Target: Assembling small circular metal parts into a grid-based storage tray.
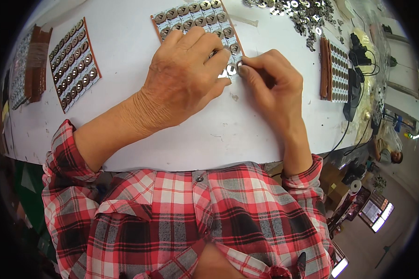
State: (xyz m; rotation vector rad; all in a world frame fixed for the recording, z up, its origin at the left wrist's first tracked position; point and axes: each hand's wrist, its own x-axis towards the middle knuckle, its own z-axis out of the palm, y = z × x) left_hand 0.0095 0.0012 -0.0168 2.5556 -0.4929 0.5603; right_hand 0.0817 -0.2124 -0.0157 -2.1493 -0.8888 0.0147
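Observation:
A panel (200, 19) with rows of round metal parts, light blue strips and reddish-brown edges lies ahead of me. My left hand (179, 72) rests over its near half, fingers curled closed and thumb a little apart. The palm hides those fingertips, so what they hold, if anything, is hidden. At the panel's near right corner my right hand (274, 79) is closed, thumb and index finger pinching a small round metal piece (239, 66). Just left of it, between the hands, shows a shiny silver disc (231, 69).
Another such panel (74, 60) lies at left, beside a stack of panels (30, 65). Loose small metal parts (307, 18) are heaped at far right. Nearer stand more stacked panels (333, 69), next to a black power strip (354, 90) with cables. A person (388, 151) is in the background.

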